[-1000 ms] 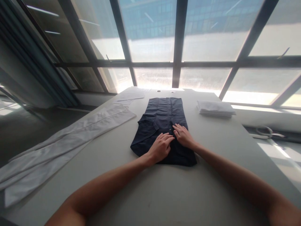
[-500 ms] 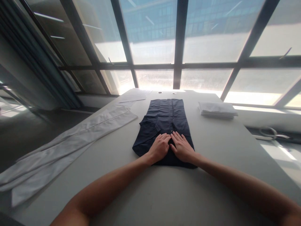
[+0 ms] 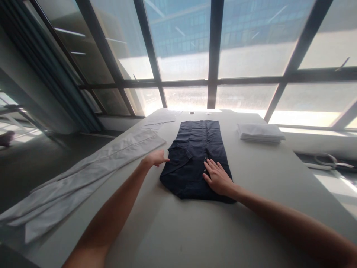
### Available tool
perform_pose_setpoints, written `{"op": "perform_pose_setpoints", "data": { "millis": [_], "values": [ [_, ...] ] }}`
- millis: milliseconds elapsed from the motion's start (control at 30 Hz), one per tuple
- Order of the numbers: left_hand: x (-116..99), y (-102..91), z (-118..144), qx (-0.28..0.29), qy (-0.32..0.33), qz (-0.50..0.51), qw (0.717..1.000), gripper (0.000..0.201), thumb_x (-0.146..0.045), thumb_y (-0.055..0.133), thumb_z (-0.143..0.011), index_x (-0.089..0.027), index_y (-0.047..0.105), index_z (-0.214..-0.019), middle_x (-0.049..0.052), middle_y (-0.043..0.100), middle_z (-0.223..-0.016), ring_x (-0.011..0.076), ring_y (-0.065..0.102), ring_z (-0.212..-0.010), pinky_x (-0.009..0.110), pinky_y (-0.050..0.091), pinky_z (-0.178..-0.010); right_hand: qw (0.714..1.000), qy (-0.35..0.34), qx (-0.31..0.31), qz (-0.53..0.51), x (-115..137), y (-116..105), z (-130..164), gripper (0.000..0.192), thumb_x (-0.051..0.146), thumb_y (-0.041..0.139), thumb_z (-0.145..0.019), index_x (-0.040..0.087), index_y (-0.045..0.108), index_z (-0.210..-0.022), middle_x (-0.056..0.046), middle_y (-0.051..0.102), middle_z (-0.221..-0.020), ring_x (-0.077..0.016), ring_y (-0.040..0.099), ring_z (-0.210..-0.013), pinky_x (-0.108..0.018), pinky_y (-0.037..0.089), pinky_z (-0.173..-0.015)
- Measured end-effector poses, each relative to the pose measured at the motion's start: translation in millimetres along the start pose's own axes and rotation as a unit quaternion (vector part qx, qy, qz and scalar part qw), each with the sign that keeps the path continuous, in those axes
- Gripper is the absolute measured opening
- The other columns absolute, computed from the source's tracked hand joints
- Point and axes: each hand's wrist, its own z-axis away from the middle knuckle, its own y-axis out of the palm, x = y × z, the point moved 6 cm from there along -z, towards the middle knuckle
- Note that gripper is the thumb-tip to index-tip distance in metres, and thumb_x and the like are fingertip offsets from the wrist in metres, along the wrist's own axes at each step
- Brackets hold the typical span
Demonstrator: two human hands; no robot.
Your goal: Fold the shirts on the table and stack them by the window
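Note:
A dark navy button-up shirt (image 3: 192, 139) lies folded into a long panel on the white table (image 3: 156, 223), its row of buttons running down the middle. My right hand (image 3: 219, 178) rests flat on the lower right part, fingers stretched, beside the buttons. At the shirt's left edge, near the folded sleeve, is my left hand (image 3: 156, 158). Its fingers are curled in and its thumb and fingertips meet the cloth edge; the fingertips are partly hidden.
A long white garment (image 3: 92, 167) stretches along the table's left side and hangs over the edge. Some white sheets (image 3: 158, 119) lie at the far left. A stack of folded white cloth (image 3: 260, 133) sits at the right. Large windows (image 3: 184, 44) stand behind the table.
My left hand has left the shirt's middle and moved left to its edge. My right hand stays flat on the shirt. The view has shifted slightly.

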Motion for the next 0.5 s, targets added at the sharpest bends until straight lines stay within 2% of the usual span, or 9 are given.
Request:
{"op": "perform_pose_setpoints", "data": {
  "millis": [100, 167, 233, 333, 500],
  "values": [
    [13, 11.8, -4, 0.11, -0.002, 0.161, 0.981, 0.051, -0.059, 0.082, -0.072, -0.016, 0.065, -0.095, 0.01, 0.075, -0.076, 0.0264, 0.075, -0.073, 0.026, 0.052, -0.061, 1.0, -0.001, -0.002, -0.002, 0, -1, 0, 0.069, 0.046, 0.037, -0.103, 0.008, 0.036, -0.16, -0.015, 0.023, -0.169, -0.0263, 0.019, -0.157, -0.048, 0.014, -0.127],
    [12, 14.4, -3, 0.144, 0.024, 0.212, 0.966, 0.058, -0.067, 0.085, -0.06, -0.016, 0.066, -0.081, 0.01, 0.075, -0.076, 0.0257, 0.075, -0.073, 0.023, 0.046, -0.058, 1.0, -0.001, -0.004, -0.003, 0, -1, 0, 0.069, 0.046, 0.038, -0.102, 0.008, 0.036, -0.16, -0.015, 0.023, -0.169, -0.0264, 0.019, -0.157, -0.048, 0.014, -0.127],
    [11, 14.4, -2, 0.152, 0.034, 0.226, 0.961, 0.064, -0.073, 0.086, -0.052, -0.016, 0.066, -0.071, 0.011, 0.076, -0.078, 0.0249, 0.074, -0.071, 0.022, 0.04, -0.054, 1.0, 0.0, -0.004, -0.004, 0, -2, 0, 0.068, 0.045, 0.039, -0.102, 0.009, 0.036, -0.16, -0.015, 0.024, -0.168, -0.0263, 0.02, -0.157, -0.048, 0.015, -0.127],
    [11, 15.2, -3, 0.149, 0.028, 0.24, 0.959, 0.069, -0.078, 0.086, -0.045, -0.015, 0.065, -0.066, 0.012, 0.075, -0.077, 0.022, 0.071, -0.065, 0.022, 0.03, -0.049, 1.0, -0.001, -0.004, -0.004, 0, -2, 0, 0.068, 0.045, 0.039, -0.103, 0.009, 0.037, -0.16, -0.016, 0.025, -0.168, -0.0261, 0.02, -0.157, -0.047, 0.015, -0.127],
    [7, 18.8, -6, 0.145, 0.051, 0.282, 0.947, 0.068, -0.075, 0.09, -0.042, -0.017, 0.061, -0.065, 0.004, 0.064, -0.061, 0.0142, 0.055, -0.052, 0.022, 0.027, -0.046, 1.0, -0.003, -0.01, -0.005, 1, -2, 0, 0.067, 0.045, 0.039, -0.103, 0.008, 0.038, -0.159, -0.016, 0.026, -0.168, -0.0263, 0.02, -0.157, -0.047, 0.015, -0.127]
  ]
}}
